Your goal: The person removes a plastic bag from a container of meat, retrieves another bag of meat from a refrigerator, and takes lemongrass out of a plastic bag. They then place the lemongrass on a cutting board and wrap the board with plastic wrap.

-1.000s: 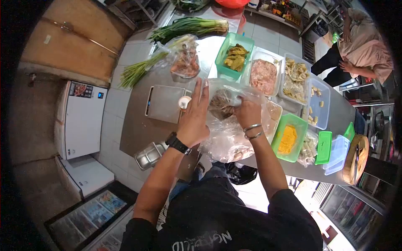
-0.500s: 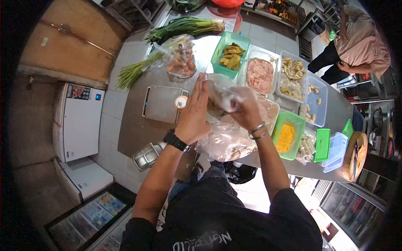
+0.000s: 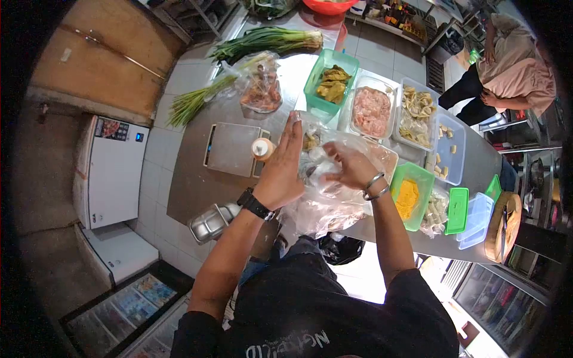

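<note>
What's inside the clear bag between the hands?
Brownish food pieces show through the plastic bag near the left hand; crumpled film and the right hand hide the rest.

The bag was thin clear plastic, crinkled and glossy. The table was brushed metal with a dull sheen, and so was the top of the scale. The pan was shinier metal. The green tub was smooth translucent plastic. The bangles were polished metal, and the watch strap was matt black. The board was wood.
</note>
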### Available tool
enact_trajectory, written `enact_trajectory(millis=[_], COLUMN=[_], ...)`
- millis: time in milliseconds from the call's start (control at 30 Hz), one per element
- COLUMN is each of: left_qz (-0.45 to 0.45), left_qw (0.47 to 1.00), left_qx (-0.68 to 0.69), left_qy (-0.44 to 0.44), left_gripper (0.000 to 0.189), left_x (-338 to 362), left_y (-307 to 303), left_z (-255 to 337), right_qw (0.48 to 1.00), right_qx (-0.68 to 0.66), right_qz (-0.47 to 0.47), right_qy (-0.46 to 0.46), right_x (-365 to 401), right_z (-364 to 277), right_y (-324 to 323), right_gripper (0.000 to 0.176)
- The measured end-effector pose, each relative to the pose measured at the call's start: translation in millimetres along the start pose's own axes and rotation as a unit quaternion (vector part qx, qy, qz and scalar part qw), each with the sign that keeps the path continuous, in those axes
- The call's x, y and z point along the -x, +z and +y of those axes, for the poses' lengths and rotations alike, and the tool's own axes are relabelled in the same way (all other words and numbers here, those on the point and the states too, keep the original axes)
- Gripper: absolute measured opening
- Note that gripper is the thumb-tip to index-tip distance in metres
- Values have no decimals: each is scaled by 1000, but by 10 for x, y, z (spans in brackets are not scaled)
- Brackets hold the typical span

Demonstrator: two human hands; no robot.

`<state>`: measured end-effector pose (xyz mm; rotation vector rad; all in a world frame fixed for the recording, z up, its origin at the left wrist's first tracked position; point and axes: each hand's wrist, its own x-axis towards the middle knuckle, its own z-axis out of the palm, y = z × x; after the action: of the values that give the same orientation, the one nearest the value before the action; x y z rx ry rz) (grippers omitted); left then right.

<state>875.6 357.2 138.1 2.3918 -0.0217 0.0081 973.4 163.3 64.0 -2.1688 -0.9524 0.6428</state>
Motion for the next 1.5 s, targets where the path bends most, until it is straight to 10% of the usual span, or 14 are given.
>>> enact_trajectory(millis=[300,367,733,1067,1233,1333,1500], left_qz=[12,7,21,101,190,252,25], left_qw=[999,999,998,992,982,967,998], left_qx=[28,36,51,80,16,-28,-50], left_qy=[20,25,14,18,1,3,25], left_gripper=[104,105,104,108,44,35,66], left_x=[28,48,-7,-633,-233,312,1074], left_y=[-6,-14,8,-67,-265,-258,75], left_z=[-58,-45,-192,-332,-99,57,-32], right_qw=[988,947,960,984,967,977,940], right_qx=[152,191,195,156,35,120,104], right_qz=[6,206,197,82,200,171,325], right_qy=[-26,-157,-38,-11,-157,-46,-28], right_x=[-179,-212,-350,-150,938,1241,1131], right_z=[-73,-29,486,-162,-911,-1179,-542], right_y=[236,183,740,-290,-107,232,679], right_gripper=[36,30,11,23,25,22,12])
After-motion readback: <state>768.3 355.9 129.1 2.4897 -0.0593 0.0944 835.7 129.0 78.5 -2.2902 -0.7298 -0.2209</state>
